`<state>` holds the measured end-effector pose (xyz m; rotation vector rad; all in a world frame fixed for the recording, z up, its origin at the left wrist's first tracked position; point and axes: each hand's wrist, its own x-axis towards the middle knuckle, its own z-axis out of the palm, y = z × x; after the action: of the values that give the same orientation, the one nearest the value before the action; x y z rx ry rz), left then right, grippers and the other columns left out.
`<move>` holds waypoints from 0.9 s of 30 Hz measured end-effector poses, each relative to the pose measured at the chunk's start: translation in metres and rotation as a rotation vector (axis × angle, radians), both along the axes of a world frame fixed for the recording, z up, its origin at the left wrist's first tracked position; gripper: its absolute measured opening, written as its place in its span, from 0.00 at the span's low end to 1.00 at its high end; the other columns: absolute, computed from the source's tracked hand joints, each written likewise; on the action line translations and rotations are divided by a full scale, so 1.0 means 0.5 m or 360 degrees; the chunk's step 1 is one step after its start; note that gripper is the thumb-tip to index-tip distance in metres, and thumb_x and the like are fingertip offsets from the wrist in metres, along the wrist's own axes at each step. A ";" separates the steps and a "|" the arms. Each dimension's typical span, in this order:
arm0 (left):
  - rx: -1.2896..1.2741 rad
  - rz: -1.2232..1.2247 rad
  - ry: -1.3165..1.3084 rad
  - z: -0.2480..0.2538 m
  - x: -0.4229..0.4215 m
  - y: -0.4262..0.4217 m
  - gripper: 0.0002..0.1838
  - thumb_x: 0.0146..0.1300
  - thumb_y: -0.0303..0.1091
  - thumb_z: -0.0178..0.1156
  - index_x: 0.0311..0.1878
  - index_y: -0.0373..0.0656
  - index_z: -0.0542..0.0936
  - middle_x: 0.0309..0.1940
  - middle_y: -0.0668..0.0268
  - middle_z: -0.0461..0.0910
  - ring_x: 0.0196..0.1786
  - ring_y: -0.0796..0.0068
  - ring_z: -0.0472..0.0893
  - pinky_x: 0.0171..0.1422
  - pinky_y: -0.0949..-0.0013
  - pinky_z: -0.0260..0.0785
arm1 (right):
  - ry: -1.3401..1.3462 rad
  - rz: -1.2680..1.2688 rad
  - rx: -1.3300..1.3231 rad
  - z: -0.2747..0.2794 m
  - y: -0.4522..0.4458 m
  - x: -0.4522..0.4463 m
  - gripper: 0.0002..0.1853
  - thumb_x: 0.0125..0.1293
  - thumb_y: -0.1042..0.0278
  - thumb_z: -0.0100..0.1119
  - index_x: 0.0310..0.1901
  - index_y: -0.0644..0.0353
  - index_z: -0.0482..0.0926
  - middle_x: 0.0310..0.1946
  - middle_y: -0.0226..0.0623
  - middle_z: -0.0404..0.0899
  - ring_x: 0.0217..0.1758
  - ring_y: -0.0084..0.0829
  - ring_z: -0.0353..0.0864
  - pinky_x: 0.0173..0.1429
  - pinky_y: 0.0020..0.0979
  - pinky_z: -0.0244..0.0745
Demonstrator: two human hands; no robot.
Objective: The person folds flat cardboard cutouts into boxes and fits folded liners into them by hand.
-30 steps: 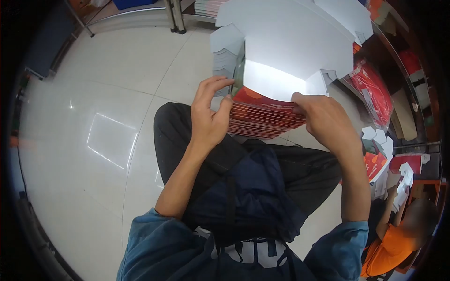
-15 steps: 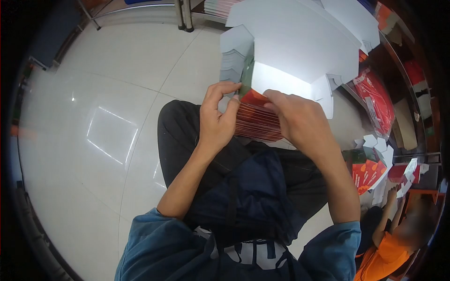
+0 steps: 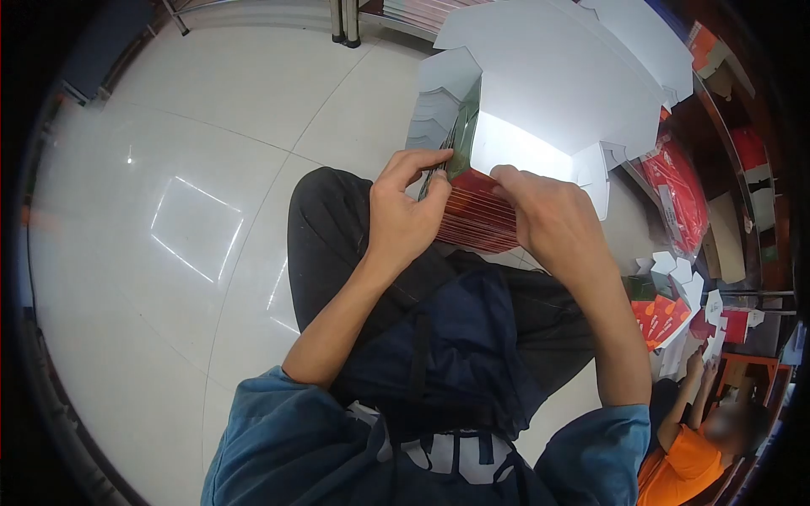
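Note:
A stack of nested printed cartons (image 3: pixel 477 221) rests before me above my lap, red on the near side and green at the left. Their insides are white, and the top carton (image 3: pixel 561 76) has its wide lid flap spread away from me. My left hand (image 3: pixel 407 202) is closed at the green left corner, thumb and forefinger pinching near the edges. On the red near edge of the top carton, my right hand (image 3: pixel 553 215) grips with its thumb at the rim. Its other fingers are mostly hidden behind the hand.
To the right stand more red and green cartons (image 3: pixel 662 316) with white flaps. Beyond them a person in an orange top (image 3: pixel 688 464) handles a carton. A red plastic-wrapped pack (image 3: pixel 675 198) lies by the shelving. Metal legs (image 3: pixel 344 21) stand at the top on the tiled floor (image 3: pixel 169 278).
The cartons and both my hands appear slightly farther right, as the view has shifted a little. My grip looks much the same. The other person's hands and carton have shifted slightly.

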<state>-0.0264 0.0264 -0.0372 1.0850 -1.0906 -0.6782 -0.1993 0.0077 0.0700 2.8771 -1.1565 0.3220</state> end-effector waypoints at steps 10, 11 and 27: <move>0.0020 0.0066 -0.0050 0.011 -0.004 -0.003 0.12 0.58 0.25 0.60 0.45 0.37 0.84 0.43 0.54 0.82 0.47 0.60 0.83 0.56 0.65 0.71 | -0.0261 0.0043 -0.0020 0.015 0.001 0.053 0.17 0.62 0.67 0.59 0.52 0.56 0.73 0.31 0.38 0.82 0.35 0.41 0.84 0.31 0.42 0.77; 0.0019 0.0069 -0.0044 0.010 -0.003 -0.003 0.12 0.58 0.25 0.60 0.45 0.37 0.84 0.43 0.54 0.82 0.47 0.60 0.83 0.55 0.65 0.71 | -0.0199 0.0075 -0.0061 0.008 -0.006 0.062 0.17 0.62 0.67 0.59 0.53 0.55 0.73 0.31 0.37 0.82 0.35 0.41 0.84 0.31 0.42 0.77; 0.0138 0.0055 -0.0102 0.030 -0.006 -0.004 0.10 0.57 0.24 0.60 0.42 0.37 0.82 0.42 0.55 0.82 0.48 0.59 0.83 0.55 0.63 0.73 | 0.0237 -0.0017 -0.0076 0.009 -0.010 0.084 0.10 0.63 0.71 0.56 0.45 0.62 0.73 0.26 0.41 0.83 0.29 0.42 0.86 0.30 0.39 0.80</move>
<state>-0.0296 0.0244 -0.0223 1.2042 -1.1028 -0.6722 -0.1575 0.0027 0.0747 2.7976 -1.1230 0.1303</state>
